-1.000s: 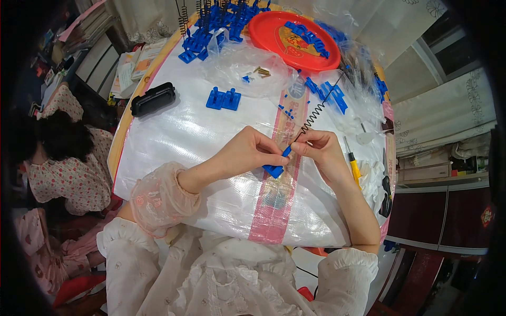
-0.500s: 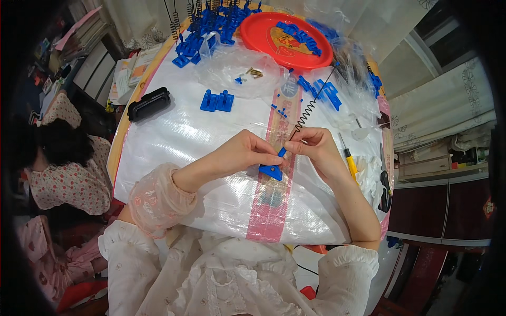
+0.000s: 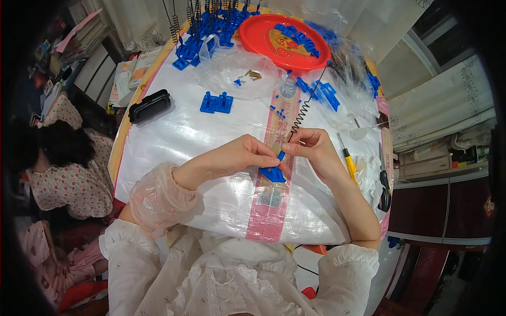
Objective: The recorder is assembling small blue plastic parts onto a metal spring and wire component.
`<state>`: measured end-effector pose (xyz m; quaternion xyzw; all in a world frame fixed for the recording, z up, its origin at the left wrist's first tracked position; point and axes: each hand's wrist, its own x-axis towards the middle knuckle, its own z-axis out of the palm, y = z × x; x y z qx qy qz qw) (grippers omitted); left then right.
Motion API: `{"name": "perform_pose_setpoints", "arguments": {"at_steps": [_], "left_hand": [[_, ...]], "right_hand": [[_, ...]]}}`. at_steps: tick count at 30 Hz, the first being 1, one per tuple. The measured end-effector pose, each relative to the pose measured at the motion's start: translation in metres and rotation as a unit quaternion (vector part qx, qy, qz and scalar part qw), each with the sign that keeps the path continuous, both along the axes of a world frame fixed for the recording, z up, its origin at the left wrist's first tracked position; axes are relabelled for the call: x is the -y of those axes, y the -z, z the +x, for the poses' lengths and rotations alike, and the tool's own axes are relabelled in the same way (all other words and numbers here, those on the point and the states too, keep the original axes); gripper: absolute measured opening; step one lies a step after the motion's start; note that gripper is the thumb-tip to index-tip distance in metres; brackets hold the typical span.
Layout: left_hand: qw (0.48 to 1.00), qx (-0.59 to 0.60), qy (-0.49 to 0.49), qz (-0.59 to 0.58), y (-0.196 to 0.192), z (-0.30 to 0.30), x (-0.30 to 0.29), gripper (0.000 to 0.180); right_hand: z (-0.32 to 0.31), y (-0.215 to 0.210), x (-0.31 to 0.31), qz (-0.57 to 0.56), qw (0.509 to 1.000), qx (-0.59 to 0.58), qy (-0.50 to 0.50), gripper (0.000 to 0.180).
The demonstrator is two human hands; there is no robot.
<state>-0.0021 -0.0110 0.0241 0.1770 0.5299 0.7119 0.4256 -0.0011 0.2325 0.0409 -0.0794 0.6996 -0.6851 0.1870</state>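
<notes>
My left hand [image 3: 255, 154] pinches a blue plastic part [image 3: 273, 174] with a flat base and a short stem, close to me over the pink stripe of the table cover. Between the thumb and fingers of my right hand [image 3: 307, 143] is the lower end of a black coiled wire [image 3: 301, 115]. The wire slants up and away to the right, with a small blue tip at its far end. Its lower end meets the stem of the blue part; my fingertips hide the exact joint.
A black case [image 3: 149, 106] lies at the left, with two blue bases [image 3: 216, 102] nearer the middle. Farther back are a red tray [image 3: 253, 37] of blue parts and several assembled wire pieces [image 3: 211, 26]. A yellow-handled screwdriver [image 3: 349, 162] and black scissors [image 3: 385, 192] lie right. Another person [image 3: 79, 168] is at left.
The blue part has tilted slightly in my left hand. The coiled wire has shifted a little to the left, and my right hand has moved slightly with it.
</notes>
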Motion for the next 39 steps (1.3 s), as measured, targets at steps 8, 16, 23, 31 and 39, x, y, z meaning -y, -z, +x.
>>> {"name": "perform_pose_setpoints", "arguments": {"at_steps": [8,16,23,31,39], "left_hand": [[1.0,-0.008,0.004,-0.011,0.008,-0.002,-0.001,0.026],[0.996,-0.045,-0.067,-0.045,0.015,-0.002,-0.001,0.018],[0.99,-0.076,-0.1,-0.061,0.009,-0.002,-0.001,0.011],[0.982,-0.121,-0.139,-0.038,0.016,-0.002,-0.003,0.009],[0.959,-0.219,-0.175,-0.049,0.02,-0.001,-0.004,0.012]], "right_hand": [[0.0,-0.002,0.0,0.009,1.0,0.005,0.004,0.01],[0.002,-0.008,0.003,0.02,0.999,-0.038,-0.001,0.009],[0.001,-0.011,-0.004,0.063,0.998,-0.028,-0.005,0.011],[0.001,-0.005,-0.005,0.084,0.994,-0.067,-0.003,0.011],[0.011,-0.015,0.011,0.202,0.939,-0.28,0.0,0.016]]}}
